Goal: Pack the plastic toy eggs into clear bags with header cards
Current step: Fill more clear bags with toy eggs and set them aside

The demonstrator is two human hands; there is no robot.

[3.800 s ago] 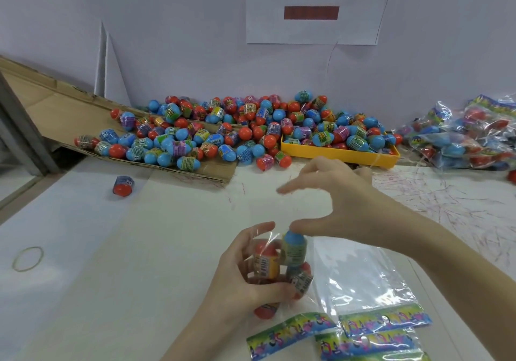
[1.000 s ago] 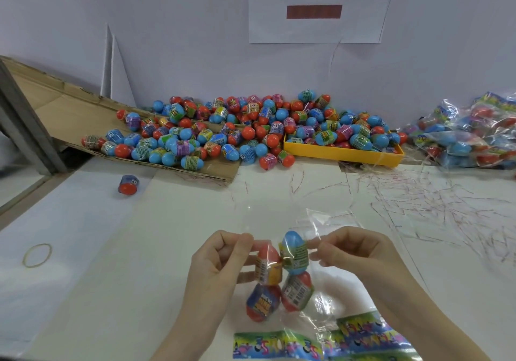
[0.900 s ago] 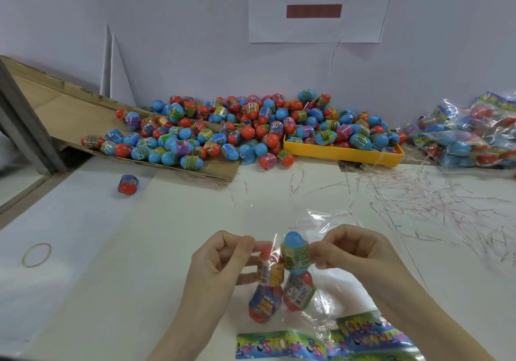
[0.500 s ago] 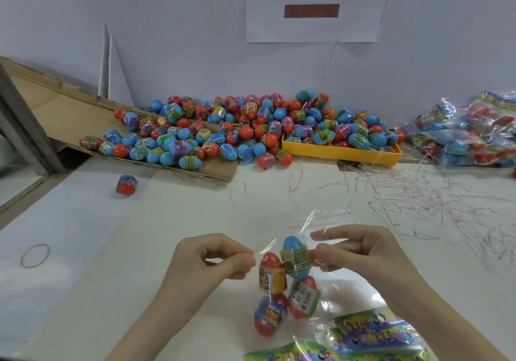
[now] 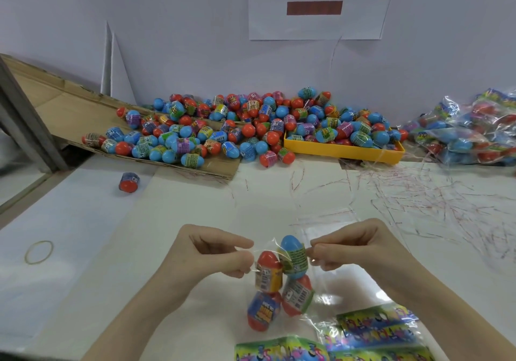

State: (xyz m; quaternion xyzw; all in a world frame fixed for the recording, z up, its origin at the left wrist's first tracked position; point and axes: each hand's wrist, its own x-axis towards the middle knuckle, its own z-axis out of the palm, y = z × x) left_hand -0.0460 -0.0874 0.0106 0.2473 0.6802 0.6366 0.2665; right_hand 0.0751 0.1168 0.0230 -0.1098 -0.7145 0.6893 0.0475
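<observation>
Your fingers are curled on both sides of a clear bag: your left hand pinches the film's left edge between thumb and forefinger, and your right hand pinches the right edge the same way, the other fingers tucked under. Neither hand touches an egg directly; only thin, glossy, crinkled plastic sits in each pinch.

Four eggs hang inside the bag between your hands, just above the table. They are smooth, hard-looking ovals in blue and orange halves, each banded with a printed label. Two sit high, an orange-topped one on the left and a blue-topped one on the right touching it; two more sit below them, tilted, orange ends down.

Near you, to the right, lies a stack of flat bags with cards, the cards printed in bright cartoon colours, the film shiny and wrinkled.

Far across the table a big heap of loose eggs spreads over a sloping sheet of brown cardboard and into a shallow yellow tray. One stray egg lies alone on the left. A thin rubber band rests flat near the left edge. At far right sits a pile of filled bags. Fine red strands litter the white, matte tabletop on the right. A paper sign hangs on the wall.
</observation>
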